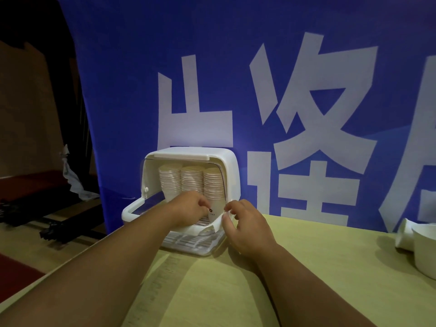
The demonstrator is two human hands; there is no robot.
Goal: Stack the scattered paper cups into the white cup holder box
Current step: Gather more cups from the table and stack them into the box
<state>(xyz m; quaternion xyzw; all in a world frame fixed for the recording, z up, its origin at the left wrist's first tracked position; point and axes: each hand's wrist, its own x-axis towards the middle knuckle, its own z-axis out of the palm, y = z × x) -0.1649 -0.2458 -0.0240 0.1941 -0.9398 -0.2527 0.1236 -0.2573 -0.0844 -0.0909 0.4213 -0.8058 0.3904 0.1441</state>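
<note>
The white cup holder box (226, 159) stands open at the far left end of the table, its clear lid raised. Inside rise three upside-down stacks of paper cups (192, 182). A white cup with a small dark logo (215, 212) stands at the foot of the right stack. My left hand (191, 208) reaches into the box and its fingers curl against that cup. My right hand (245, 225) sits at the box's front right corner, thumb and fingertips at the cup's side and the white rim.
The yellow-green table (283, 279) runs toward me. Two white ceramic vessels (422, 241) sit at the right edge. A blue banner with large white characters (236, 79) hangs right behind the box. Left of the table the floor drops away, with dark bars and red mats.
</note>
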